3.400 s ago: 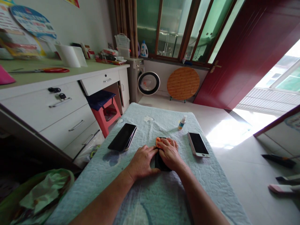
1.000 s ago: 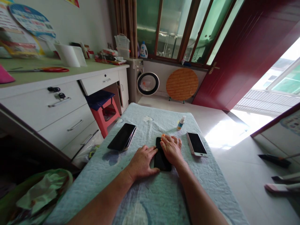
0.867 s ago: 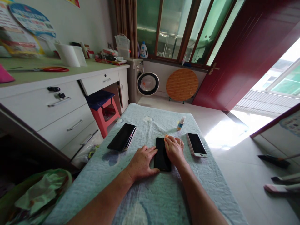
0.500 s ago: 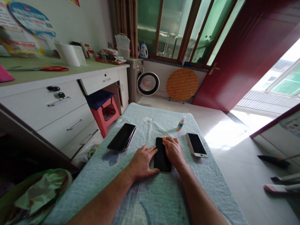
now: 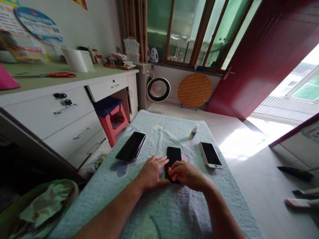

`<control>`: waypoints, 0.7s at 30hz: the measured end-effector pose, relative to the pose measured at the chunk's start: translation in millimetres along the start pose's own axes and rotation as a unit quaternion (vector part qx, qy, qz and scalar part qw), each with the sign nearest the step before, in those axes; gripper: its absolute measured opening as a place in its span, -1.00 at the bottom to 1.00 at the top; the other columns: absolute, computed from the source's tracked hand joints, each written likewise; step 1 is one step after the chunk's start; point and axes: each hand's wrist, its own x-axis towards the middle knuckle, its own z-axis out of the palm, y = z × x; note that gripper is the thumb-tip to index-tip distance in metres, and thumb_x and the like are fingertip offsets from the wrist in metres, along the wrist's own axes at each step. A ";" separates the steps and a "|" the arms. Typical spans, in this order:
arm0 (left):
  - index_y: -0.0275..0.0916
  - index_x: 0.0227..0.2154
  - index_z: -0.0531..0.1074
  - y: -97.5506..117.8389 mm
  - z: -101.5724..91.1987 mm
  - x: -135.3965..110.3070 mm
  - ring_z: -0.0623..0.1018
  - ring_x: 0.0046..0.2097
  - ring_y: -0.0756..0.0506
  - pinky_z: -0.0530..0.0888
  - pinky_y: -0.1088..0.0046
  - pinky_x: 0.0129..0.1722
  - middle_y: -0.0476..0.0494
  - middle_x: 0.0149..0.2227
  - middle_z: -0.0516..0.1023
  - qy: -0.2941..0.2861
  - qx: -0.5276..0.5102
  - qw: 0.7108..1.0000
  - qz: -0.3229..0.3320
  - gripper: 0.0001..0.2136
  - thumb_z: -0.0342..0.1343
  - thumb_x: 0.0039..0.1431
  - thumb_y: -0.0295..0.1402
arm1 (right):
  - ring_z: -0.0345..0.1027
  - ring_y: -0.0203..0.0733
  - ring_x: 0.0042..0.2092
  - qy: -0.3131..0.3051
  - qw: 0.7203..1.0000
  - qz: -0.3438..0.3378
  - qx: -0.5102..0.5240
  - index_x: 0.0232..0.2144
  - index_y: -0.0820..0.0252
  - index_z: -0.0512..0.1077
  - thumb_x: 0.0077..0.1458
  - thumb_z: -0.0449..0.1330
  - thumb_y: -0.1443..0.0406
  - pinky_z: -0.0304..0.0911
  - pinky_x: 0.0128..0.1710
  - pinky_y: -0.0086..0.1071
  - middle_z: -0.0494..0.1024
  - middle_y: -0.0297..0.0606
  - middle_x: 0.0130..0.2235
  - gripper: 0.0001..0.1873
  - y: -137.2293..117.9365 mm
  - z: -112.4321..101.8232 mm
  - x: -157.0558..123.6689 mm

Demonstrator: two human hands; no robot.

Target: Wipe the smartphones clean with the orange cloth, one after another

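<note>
A black smartphone [image 5: 173, 154] lies flat, screen up, on the cloth-covered table. My left hand [image 5: 153, 172] holds it along its left edge, with the fingertips at the side and the thumb by the lower end. In my right hand [image 5: 188, 174] is a bunched orange cloth [image 5: 173, 175], pinched and pressed to the lower part of the screen. To the left lies a stack of dark phones [image 5: 132, 146]. A white phone [image 5: 211, 154] rests on the right, on top of something pale. Behind it stands a small spray bottle [image 5: 193, 132].
A pale blue quilted cloth [image 5: 171, 129] covers the table. On the left are a white desk [image 5: 72, 116] with drawers, a red stool [image 5: 113, 122] and a green bin [image 5: 72, 189]. A washing machine [image 5: 144, 83] with its door ajar stands behind.
My right hand has slid the orange cloth from the phone's upper right down to its lower part, uncovering the upper screen. My left hand stays at the phone's left edge.
</note>
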 end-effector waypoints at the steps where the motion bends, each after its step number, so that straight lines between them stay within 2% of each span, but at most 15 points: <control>1: -0.21 0.12 0.32 -0.2 0.1 0.1 0.38 0.07 -0.30 0.28 0.16 0.08 -0.25 0.19 0.32 0.002 -0.001 1.000 0.000 -0.22 0.21 -0.13 0.15 | 0.38 -0.28 -0.18 -0.012 1.000 0.003 0.011 -0.42 0.13 0.55 -0.06 0.04 0.53 0.22 -0.14 -0.45 0.51 -0.33 -0.21 -0.67 -0.7 -1.1 -1.3; 5: -0.22 0.12 0.32 0.2 -0.4 0.6 0.38 0.07 -0.29 0.29 0.17 0.08 -0.25 0.19 0.33 -0.001 -0.003 1.000 0.000 -0.21 0.23 -0.15 0.13 | 0.38 -0.31 -0.24 -0.040 0.998 0.006 0.047 -0.41 0.14 0.55 -0.05 0.07 0.51 0.23 -0.24 -0.50 0.48 -0.33 -0.23 -0.71 0.1 -3.2 -4.3; 8: -0.22 0.12 0.32 0.8 -1.2 0.5 0.38 0.08 -0.29 0.28 0.17 0.08 -0.25 0.19 0.32 -0.004 -0.003 1.000 -0.002 -0.22 0.23 -0.14 0.13 | 0.36 -0.33 -0.28 -0.033 0.998 0.013 0.045 -0.44 0.14 0.54 -0.05 0.07 0.51 0.22 -0.27 -0.51 0.46 -0.34 -0.25 -0.72 2.2 -1.7 -3.4; 12: -0.20 0.12 0.31 1.9 -2.3 0.0 0.37 0.08 -0.31 0.28 0.15 0.07 -0.25 0.19 0.32 -0.006 -0.004 1.000 -0.001 -0.23 0.21 -0.13 0.13 | 0.33 -0.31 -0.27 0.060 0.997 0.042 -0.029 -0.50 0.16 0.51 -0.02 0.06 0.52 0.18 -0.19 -0.44 0.46 -0.33 -0.31 -0.73 8.7 4.6 4.8; 16: -0.17 0.13 0.28 3.3 -3.6 -0.1 0.39 0.04 -0.31 0.28 0.15 0.05 -0.22 0.18 0.34 0.000 -0.010 1.000 0.010 -0.24 0.22 -0.12 0.10 | 0.28 -0.24 -0.20 0.174 0.979 0.055 -0.089 -0.46 0.17 0.51 0.10 0.05 0.44 0.14 -0.11 -0.37 0.46 -0.29 -0.29 -0.75 20.8 13.2 18.5; 21: -0.17 0.11 0.29 4.9 -4.2 0.1 0.39 0.01 -0.29 0.31 0.18 0.02 -0.18 0.13 0.38 0.011 -0.009 1.000 0.023 -0.29 0.22 -0.10 0.06 | 0.24 -0.19 -0.17 0.235 0.959 0.086 -0.132 -0.36 0.11 0.52 0.16 0.04 0.38 0.13 -0.09 -0.33 0.49 -0.29 -0.18 -0.75 37.1 20.5 35.6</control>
